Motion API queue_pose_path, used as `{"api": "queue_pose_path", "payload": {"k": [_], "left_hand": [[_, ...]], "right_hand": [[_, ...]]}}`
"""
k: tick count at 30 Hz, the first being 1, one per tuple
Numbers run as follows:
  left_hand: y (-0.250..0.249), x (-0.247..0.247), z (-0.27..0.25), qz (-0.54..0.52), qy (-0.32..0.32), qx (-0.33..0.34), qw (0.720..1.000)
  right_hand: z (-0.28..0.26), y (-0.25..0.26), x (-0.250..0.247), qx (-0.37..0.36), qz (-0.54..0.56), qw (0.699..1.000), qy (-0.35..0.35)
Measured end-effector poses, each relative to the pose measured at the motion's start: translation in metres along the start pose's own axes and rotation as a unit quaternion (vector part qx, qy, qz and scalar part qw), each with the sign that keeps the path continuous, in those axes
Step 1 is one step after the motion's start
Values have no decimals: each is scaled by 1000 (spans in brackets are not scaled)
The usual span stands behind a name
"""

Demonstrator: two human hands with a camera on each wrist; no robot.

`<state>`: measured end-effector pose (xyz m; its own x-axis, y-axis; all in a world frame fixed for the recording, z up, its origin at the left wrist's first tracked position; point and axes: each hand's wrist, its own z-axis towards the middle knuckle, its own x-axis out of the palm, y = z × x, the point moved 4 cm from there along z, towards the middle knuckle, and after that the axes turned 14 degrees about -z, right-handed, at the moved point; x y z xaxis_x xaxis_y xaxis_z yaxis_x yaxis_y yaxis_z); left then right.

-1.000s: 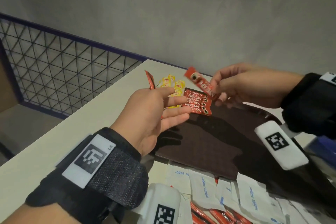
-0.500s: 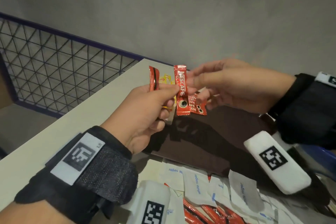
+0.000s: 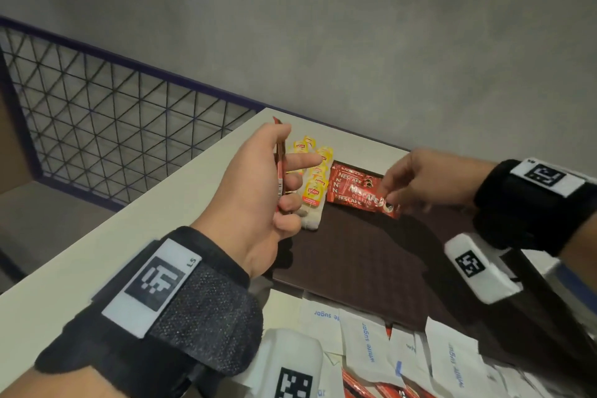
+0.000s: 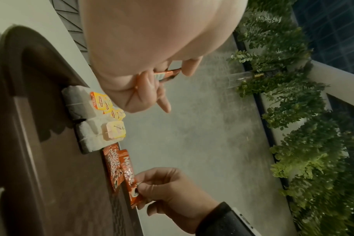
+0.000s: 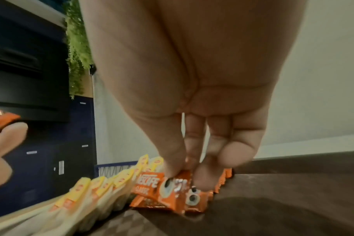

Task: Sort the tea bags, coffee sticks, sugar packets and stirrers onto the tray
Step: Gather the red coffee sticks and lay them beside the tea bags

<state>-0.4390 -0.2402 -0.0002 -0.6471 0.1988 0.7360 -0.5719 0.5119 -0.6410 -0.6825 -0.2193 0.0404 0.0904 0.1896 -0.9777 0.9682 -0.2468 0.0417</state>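
Observation:
My left hand hovers over the tray's far left corner and grips a few red coffee sticks upright; the same coffee sticks show in the left wrist view. My right hand pinches one red coffee stick by its end and holds it on the row of coffee sticks lying on the dark brown tray. The pinched stick shows under my fingers. Tea bags with yellow tags lie in a row left of the coffee.
White sugar packets and more red sticks lie loose on the white table in front of the tray. A wire mesh railing runs off the table's left side, and a grey wall stands behind.
My right hand took one coffee stick from the left hand's bundle and carried it down and right onto the coffee row on the tray. My left hand keeps the remaining sticks.

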Motion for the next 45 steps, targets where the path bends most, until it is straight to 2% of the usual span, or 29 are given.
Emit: {"api": "queue_pose_path", "payload": {"k": [6,11,19,25,26,28,30,32,34,35,36,38,42,45], "left_hand": [[7,3,0,-26,32,-10,999],[6,0,1,-36,16,-5,999],[5,-1,1,-30,4,6,1000],[9,4,0,-35,37,12,999],[9,6,-1,-32,51,5,998],[11,10,-5,-25,92,-36,995],[15,16,-10,-24,145,-98,984],[18,19,-14,-15,179,-133,975],[22,19,-16,3,197,-144,970],[22,19,-16,11,201,-145,969],[23,20,-17,19,201,-144,969],[22,21,-20,34,195,-140,970],[20,20,-17,43,156,-113,980],[15,16,-10,46,99,-47,993]], "right_hand": [[25,-2,15,-34,16,999,-11],[40,4,24,-40,-35,999,-3],[42,6,23,-34,-78,996,-34],[30,5,9,-12,-87,990,-111],[27,6,4,-12,-61,990,-127],[15,15,-7,-23,65,987,-142],[-5,33,-21,-64,255,958,-118],[-26,54,-37,-136,396,907,-37],[-49,74,-50,-210,421,880,65],[-58,82,-52,-236,394,884,88],[-63,86,-52,-251,353,898,84],[-68,90,-52,-256,284,924,31],[-76,82,-54,-240,257,935,-46],[-83,68,-55,-214,238,944,-77]]}}
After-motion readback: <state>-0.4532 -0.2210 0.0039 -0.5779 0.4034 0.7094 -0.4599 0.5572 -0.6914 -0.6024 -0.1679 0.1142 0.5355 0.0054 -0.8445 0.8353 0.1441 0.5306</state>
